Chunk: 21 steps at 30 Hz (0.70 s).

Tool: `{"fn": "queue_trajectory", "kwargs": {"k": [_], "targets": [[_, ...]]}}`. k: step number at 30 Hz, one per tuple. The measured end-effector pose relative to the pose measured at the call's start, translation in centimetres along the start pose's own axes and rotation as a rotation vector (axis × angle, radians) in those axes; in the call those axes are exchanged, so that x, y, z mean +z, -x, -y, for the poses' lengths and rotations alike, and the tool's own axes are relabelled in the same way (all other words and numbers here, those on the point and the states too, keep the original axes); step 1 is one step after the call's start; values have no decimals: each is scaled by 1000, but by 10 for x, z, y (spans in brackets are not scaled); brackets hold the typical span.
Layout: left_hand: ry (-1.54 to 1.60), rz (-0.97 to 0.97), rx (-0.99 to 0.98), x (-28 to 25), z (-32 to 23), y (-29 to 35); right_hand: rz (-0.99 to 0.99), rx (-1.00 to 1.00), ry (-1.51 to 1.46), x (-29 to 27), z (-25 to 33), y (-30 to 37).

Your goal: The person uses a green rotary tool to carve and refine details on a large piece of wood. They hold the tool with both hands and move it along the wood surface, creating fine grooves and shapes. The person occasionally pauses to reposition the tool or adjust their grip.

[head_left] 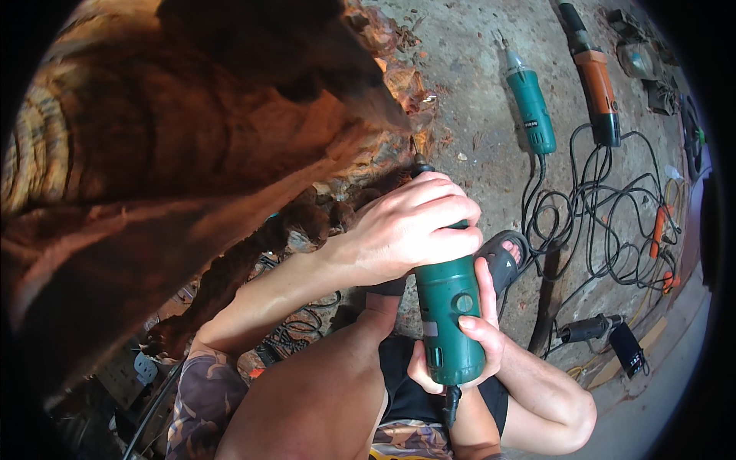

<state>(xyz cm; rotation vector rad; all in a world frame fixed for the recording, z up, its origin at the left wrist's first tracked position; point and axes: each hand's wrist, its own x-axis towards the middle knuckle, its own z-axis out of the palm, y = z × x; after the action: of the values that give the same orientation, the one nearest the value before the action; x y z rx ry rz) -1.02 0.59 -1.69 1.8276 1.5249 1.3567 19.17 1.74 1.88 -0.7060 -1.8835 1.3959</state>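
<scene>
Both my hands are closed around a green die grinder [448, 314], its cord leaving the rear end toward my lap. My left hand [418, 218] wraps over the front of the body, just behind the dark collet. My right hand [483, 345] grips the rear half from below and the right side, thumb near the round cap. The thin bit points away from me, right beside the ragged edge of a large reddish-brown carved wood piece [291, 146]; I cannot tell whether it touches.
On the concrete floor [475, 100] lie a second green die grinder [531, 111] and an orange power tool [598, 84]. Tangled black cords [567, 207] spread at the right. My sandalled foot [502, 261] is beside the grinder. A phone [627, 349] lies at the lower right.
</scene>
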Motion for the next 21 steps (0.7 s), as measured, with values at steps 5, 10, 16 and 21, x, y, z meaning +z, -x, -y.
{"fn": "queue_trajectory", "kwargs": {"k": [5, 10, 16, 21], "targets": [[-25, 18, -17, -1, -1, 1, 5, 9, -10, 0, 0, -2], [0, -1, 15, -2, 0, 2, 2, 16, 31, 1, 5, 0], [-2, 37, 36, 1, 0, 5, 34, 28, 30, -4, 7, 2], [5, 28, 41, -1, 2, 4, 20, 13, 23, -2, 5, 2]]}}
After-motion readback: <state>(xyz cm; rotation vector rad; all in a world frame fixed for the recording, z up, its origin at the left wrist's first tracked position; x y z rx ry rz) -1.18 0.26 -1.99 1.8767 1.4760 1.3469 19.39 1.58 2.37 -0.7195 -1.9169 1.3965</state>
